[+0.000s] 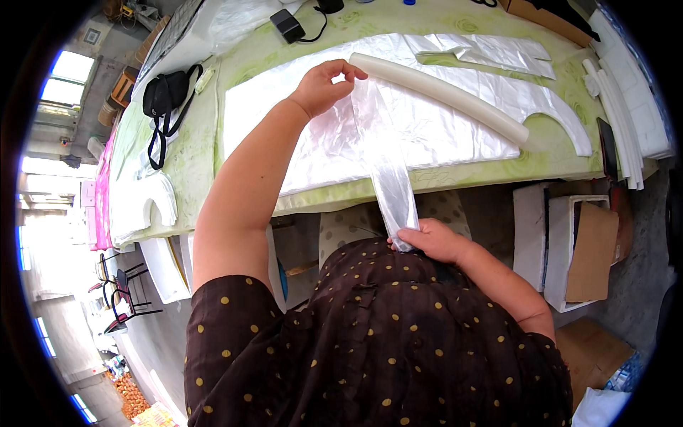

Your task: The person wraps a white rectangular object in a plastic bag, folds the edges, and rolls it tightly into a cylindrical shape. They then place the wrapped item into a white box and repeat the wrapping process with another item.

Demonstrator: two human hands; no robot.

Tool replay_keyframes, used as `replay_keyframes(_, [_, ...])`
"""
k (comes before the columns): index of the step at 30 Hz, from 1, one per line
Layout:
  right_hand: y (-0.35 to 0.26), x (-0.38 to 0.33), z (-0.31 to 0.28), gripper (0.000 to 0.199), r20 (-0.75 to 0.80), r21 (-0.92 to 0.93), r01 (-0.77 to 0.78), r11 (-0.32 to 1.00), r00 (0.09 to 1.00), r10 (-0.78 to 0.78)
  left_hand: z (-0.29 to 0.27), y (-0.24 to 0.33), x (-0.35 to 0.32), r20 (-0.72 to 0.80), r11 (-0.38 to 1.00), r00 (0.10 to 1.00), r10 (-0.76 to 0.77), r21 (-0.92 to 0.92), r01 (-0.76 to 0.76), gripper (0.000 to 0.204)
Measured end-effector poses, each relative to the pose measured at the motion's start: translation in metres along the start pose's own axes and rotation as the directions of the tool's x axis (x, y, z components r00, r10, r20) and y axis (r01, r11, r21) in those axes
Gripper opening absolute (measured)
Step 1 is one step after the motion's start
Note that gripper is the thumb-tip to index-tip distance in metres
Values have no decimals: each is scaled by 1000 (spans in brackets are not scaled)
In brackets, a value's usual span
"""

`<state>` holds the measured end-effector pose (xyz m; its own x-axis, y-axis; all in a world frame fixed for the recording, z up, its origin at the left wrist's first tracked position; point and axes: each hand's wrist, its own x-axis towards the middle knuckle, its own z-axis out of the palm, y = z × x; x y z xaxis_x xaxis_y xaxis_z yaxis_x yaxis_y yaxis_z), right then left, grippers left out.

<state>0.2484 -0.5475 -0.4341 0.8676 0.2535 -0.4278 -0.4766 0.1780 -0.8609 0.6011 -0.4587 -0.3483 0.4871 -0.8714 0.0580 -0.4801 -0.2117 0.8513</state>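
Observation:
A long, narrow strip of thin translucent plastic film [391, 174] runs from the table down toward my body. At its upper end my left hand [326, 87] is closed in a pinch, thumb and forefinger together beside the end of a pale tube. The strip's lower end is bunched in my right hand [432, 240], close to my waist. Beneath the strip, a flat pile of shiny white plastic bags [299, 153] covers the table's middle, with a curved cut-out handle on the right. The whitish tube [441, 97] lies slantwise across these bags.
A green-patterned cloth covers the table [196, 156]. On it lie a black pouch with a strap [165, 96], a black adapter with a cord [287, 27] and curved white pieces [146, 203]. White rolls [617, 128] line the right edge. White foam boxes [560, 213] stand below.

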Motion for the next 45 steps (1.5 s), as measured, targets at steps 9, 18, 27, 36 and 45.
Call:
replay_keyframes(9, [-3, -7, -7, 35, -16, -23, -41, 999, 999, 40, 1, 5, -2, 109, 996, 990, 85, -14, -84, 5])
replay_keyframes(18, [-5, -13, -7, 34, -36, 28, -83, 996, 996, 84, -6, -29, 0, 84, 966, 996, 8, 255, -29, 14])
replay_keyframes(27, [-2, -11, -7, 35, -26, 32, -64, 997, 998, 65, 6, -18, -1, -37, 910, 993, -115, 397, 121, 15])
replay_keyframes(36, [-3, -12, -7, 35, -24, 50, -63, 997, 998, 64, 25, -7, -11, -389, 796, 920, -41, 544, 265, 34])
replay_keyframes(45, [2, -8, -8, 35, -16, 71, -57, 996, 998, 59, 52, 3, -69, -242, 836, 911, 334, 522, -168, 40])
